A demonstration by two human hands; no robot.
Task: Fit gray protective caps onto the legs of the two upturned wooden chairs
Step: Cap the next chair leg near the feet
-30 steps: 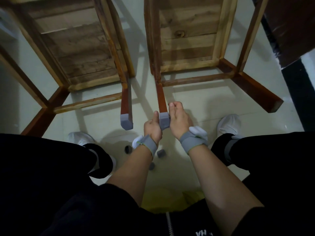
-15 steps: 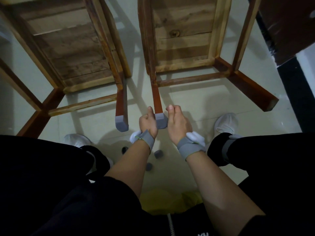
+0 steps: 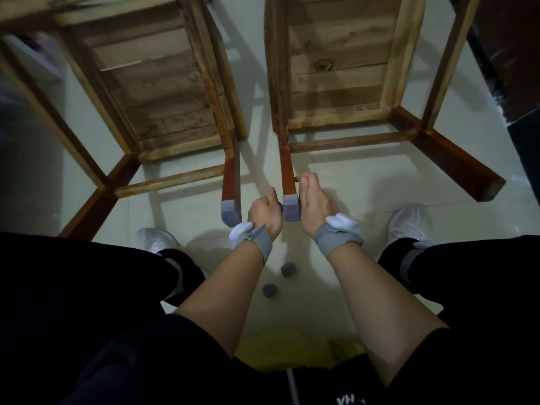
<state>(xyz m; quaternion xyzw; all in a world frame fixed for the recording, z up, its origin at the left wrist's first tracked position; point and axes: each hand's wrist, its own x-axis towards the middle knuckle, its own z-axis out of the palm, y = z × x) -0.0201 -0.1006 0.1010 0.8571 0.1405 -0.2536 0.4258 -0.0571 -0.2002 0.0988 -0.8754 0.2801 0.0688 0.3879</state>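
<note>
Both hands, the left hand [image 3: 267, 213] and right hand [image 3: 317, 204], were closed around the gray cap [image 3: 291, 208], which looked soft and best gripped by its sides.

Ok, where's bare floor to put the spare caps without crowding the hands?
Bare floor lies right of the right hand, under the right chair's rail. Crowded: between the two capped legs, and by the loose caps between the forearms.

chairs [image 3: 336, 68]: rough bare wood, red-brown legs | caps [image 3: 291, 207]: matt gray | floor [image 3: 350, 176]: glossy pale tile
</note>
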